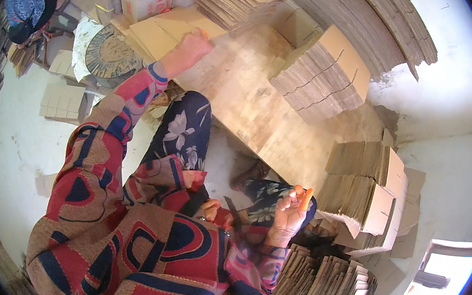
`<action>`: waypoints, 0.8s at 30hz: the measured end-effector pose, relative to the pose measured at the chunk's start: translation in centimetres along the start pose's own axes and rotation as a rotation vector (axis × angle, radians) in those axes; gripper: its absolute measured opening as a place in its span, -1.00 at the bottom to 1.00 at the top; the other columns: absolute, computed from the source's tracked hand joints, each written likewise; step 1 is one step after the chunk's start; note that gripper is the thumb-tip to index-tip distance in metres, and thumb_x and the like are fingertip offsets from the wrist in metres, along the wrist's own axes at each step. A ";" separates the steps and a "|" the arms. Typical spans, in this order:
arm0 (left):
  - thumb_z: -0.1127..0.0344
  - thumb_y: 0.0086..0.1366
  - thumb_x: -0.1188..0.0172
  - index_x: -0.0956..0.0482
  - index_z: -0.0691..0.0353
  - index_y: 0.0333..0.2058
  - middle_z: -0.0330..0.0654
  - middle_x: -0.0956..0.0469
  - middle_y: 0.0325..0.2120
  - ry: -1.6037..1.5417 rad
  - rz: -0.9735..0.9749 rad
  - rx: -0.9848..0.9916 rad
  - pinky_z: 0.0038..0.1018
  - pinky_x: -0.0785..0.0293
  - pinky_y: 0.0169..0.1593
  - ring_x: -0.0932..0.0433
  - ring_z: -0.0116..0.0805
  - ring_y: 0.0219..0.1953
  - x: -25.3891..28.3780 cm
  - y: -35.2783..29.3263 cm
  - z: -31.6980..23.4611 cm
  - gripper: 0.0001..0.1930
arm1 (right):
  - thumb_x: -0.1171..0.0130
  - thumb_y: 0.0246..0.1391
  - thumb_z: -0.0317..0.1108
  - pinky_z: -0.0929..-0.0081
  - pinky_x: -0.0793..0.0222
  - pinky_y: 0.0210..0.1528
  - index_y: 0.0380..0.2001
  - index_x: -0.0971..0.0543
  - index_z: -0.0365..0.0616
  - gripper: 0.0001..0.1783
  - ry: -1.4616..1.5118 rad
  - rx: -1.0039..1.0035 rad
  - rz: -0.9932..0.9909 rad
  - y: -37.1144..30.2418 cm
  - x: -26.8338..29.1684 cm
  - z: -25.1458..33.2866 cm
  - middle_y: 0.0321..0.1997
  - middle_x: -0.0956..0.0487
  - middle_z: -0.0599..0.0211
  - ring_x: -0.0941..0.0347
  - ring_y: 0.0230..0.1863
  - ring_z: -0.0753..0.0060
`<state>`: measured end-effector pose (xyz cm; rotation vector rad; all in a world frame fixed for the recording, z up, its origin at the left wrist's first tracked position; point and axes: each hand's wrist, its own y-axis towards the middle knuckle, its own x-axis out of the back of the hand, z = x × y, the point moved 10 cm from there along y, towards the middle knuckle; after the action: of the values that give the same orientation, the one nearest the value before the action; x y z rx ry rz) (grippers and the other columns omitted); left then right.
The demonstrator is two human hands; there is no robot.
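My left hand [193, 48] reaches to the far left of a low wooden board [242, 103]. Its fingers look curled closed, slightly blurred, with an orange cover on a fingertip. It overlaps the lower edge of a flat tan cardboard sheet [167, 28]; whether it grips that sheet is hidden. Near the board's front right, my right hand [288, 216] is raised over my knee, fingers apart and holding nothing. Orange covers sit on two of its fingertips. A stack of cut cardboard pieces [313, 83] stands on the board between the hands, nearer the far side.
More cardboard stacks [353, 178] stand at the board's right end, others [321, 280] below. Tall cardboard piles [360, 8] line the wall behind. A printed carton [146, 0] is at the back. A round ridged object [113, 52] lies left of the board, near loose cardboard [62, 102].
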<state>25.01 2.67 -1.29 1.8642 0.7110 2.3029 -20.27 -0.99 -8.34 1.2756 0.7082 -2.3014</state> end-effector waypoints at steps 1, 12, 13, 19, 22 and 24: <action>0.38 -0.09 -0.15 -0.60 0.32 -0.53 0.01 -0.53 -0.44 -0.006 0.034 0.040 -0.28 -0.52 -0.41 -0.52 -0.08 -0.35 -1.1 0.3 0.8 -0.85 | 0.05 0.27 -0.03 0.55 -0.27 -0.55 -0.10 -0.50 -0.31 -0.51 -0.009 0.012 -0.038 -0.1 0.4 0.1 -0.24 -0.60 0.13 -0.36 -0.55 0.45; -0.04 0.22 -0.13 -0.53 0.34 -0.24 0.07 -0.53 -0.55 -0.161 -0.161 0.168 -0.19 -0.41 -0.50 -0.54 -0.01 -0.47 -1.6 -0.7 -0.6 -0.55 | -0.05 0.21 -0.28 0.55 -0.44 -0.64 -0.16 -0.56 -0.26 -0.73 -0.452 0.447 -0.421 -4.8 0.6 8.7 -0.25 -0.64 0.16 -0.54 -0.54 0.41; -0.04 0.23 -0.13 -0.51 0.37 -0.23 0.11 -0.53 -0.52 -0.241 0.008 0.185 -0.14 -0.42 -0.39 -0.54 0.02 -0.40 -1.7 -1.3 -3.0 -0.52 | -0.07 0.20 -0.29 0.59 -0.42 -0.63 -0.20 -0.57 -0.25 -0.75 -0.665 0.510 -0.466 -5.4 0.3 10.7 -0.29 -0.64 0.18 -0.52 -0.56 0.48; 0.01 0.13 -0.24 -0.48 0.34 -0.40 0.04 -0.52 -0.59 -0.416 0.293 -0.164 -0.18 -0.42 -0.26 -0.53 0.03 -0.39 0.1 -8.9 -17.2 -0.58 | -0.24 0.09 -0.18 0.57 -0.35 -0.50 -0.37 -0.63 -0.19 -0.73 -1.842 1.105 -0.943 -9.0 -7.0 23.3 -0.41 -0.61 0.40 -0.45 -0.52 0.56; 0.14 0.05 -0.31 -0.49 0.32 -0.48 0.03 -0.53 -0.59 -0.450 0.341 -0.322 -0.23 -0.39 -0.16 -0.54 -0.01 -0.38 -0.8 -10.4 -19.9 -0.67 | -0.25 0.06 -0.14 0.23 -0.34 -0.07 -0.33 -0.60 -0.20 -0.69 -2.368 1.045 -0.977 -8.6 -8.9 25.6 -0.08 -0.55 0.22 -0.42 -0.04 0.12; 0.20 0.05 -0.31 -0.53 0.30 -0.49 0.03 -0.54 -0.60 -0.486 0.427 -0.236 -0.23 -0.38 -0.12 -0.56 -0.02 -0.36 -1.5 -10.1 -19.4 -0.74 | -0.24 0.06 -0.09 0.23 -0.33 0.01 -0.08 -0.51 -0.23 -0.52 -2.621 0.709 -1.084 -7.0 -7.9 26.4 0.07 -0.46 0.14 -0.34 0.10 -0.02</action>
<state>4.91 5.35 -9.54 2.4879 -0.0226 1.8762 -37.58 -10.71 12.02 -2.5736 -0.6587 -2.2403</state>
